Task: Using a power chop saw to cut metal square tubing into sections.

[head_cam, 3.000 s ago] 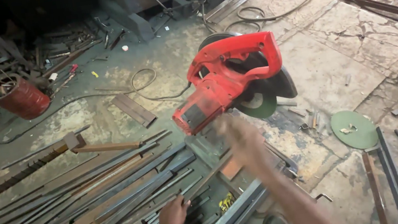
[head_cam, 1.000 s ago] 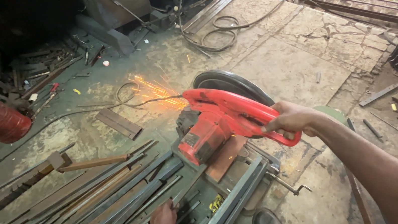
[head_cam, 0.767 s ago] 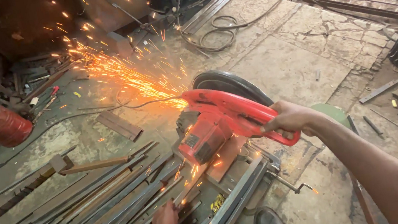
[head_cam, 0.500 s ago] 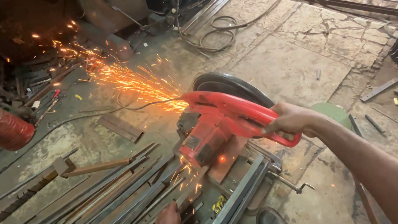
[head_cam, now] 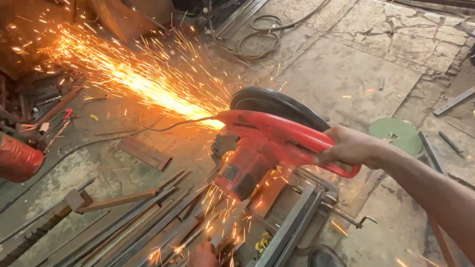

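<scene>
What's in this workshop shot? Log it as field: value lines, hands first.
right hand: right hand gripped around the handle of the red chop saw
left hand: left hand pressed on the metal bars beside the blade
saw state: lowered, sparks streaming to the far left
floor: cracked stone floor, coiled cable, green disc
left edge: red cylinder lying among scrap
near edge: dark shoe
</scene>
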